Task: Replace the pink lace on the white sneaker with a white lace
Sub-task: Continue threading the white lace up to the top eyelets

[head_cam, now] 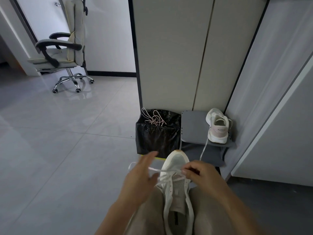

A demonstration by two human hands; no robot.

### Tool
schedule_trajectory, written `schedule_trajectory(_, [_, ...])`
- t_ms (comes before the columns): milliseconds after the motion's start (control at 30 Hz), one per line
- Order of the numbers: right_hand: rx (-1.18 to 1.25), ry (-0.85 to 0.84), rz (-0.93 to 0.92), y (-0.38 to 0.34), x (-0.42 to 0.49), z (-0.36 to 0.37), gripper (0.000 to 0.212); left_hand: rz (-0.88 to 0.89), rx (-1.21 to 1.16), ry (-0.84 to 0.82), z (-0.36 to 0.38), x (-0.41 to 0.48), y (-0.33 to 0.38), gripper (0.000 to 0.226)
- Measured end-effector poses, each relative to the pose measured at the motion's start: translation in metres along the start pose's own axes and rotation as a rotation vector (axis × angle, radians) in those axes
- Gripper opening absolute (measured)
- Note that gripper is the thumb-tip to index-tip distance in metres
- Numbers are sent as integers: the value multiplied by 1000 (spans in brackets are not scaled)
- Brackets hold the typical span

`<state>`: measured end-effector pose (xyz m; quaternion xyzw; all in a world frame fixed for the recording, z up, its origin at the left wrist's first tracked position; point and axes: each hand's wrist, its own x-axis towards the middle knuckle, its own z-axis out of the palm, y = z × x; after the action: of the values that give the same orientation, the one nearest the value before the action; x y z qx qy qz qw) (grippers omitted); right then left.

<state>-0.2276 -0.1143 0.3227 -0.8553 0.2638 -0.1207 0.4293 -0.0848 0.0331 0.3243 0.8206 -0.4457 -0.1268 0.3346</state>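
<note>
The white sneaker point(176, 192) lies toe-outward between the person's knees, a white lace point(162, 170) crossing its front eyelets. The right hand point(201, 173) has a pinching grip on the lace. The left hand point(140, 177) is spread open and blurred.

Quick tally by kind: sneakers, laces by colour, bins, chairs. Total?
Sneakers: 2 (lap sneaker, shelf sneaker)
White laces: 2 (lap lace, shelf lace)
Pink lace: 1
Black bin: 1
Office chair: 1
Total: 7
</note>
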Motion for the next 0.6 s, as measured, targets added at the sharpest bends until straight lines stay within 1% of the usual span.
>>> schedule_trajectory(33, [-10, -9, -27, -4, 2, 7, 6, 76, -80, -69, 11, -1, 13, 51])
schedule_trajectory(67, [-6, -10, -41, -9, 3, 13, 6, 122, -90, -110, 21, 0, 21, 44])
schedule_trajectory(100, [2, -10, -46, -11, 4, 16, 7, 134, -80, -111, 27, 1, 24, 35])
schedule_trajectory(167, [7, -28, -34, -9, 4, 13, 14, 81, -74, -51, 25, 6, 17, 16])
schedule_trajectory(233, [-2, -79, 4, -1, 2, 2, 16, 42, -97, 4, 19, 9, 3, 7])
schedule_trajectory(267, [9, -95, 20, 3, 1, -3, 15, 29, -108, 16, 16, 9, -4, 7])
schedule_trajectory(333, [60, -65, 35, 9, 0, -7, 12, 33, -60, -12, 14, 7, -9, 9])
schedule_trajectory(367, [79, -40, 34, 10, 0, -6, 12, 51, -9, -37, 16, 6, -6, 15])
schedule_trajectory(433, [65, -26, 27, 10, 2, 1, 13, 93, 71, -80, 24, 5, 0, 34])
schedule_trajectory(467, [40, -37, 28, 9, 2, 5, 14, 115, 78, -93, 29, 5, 4, 37])
schedule_trajectory(533, [16, -60, 38, 5, 2, 8, 15, 159, 54, -76, 37, 6, 14, 24])
schedule_trajectory(600, [43, -57, 53, 4, -1, 9, 15, 152, 15, -30, 43, 8, 16, 17])
